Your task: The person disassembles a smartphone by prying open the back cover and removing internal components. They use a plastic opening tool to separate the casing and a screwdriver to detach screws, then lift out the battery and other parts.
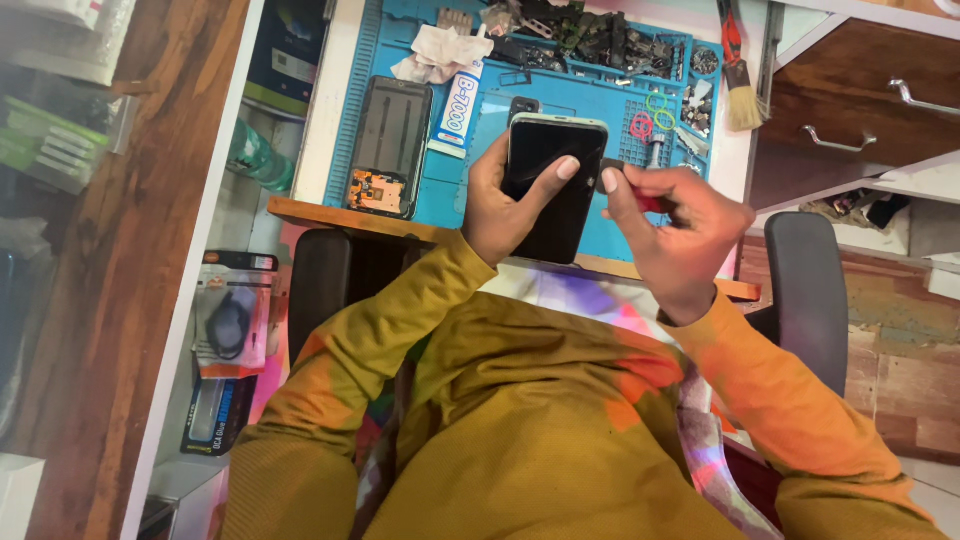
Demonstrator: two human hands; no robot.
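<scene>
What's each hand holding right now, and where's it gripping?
The left hand grips a black phone by its left edge, thumb across the glass. The right hand pinches a small red-handled tool at the phone's right edge.

Tabletop: white tabletop (318, 120) with wooden front edge.
Right: brown wooden drawers (860, 95), metal handles.
Seat: dark grey chair armrest (808, 290).
Left: reddish wooden floor (110, 260).

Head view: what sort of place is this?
Most likely a phone repair bench. A blue work mat holds an opened phone, a glue tube and loose small parts; the left hand holds a phone, the right hand a small red tool.
</scene>
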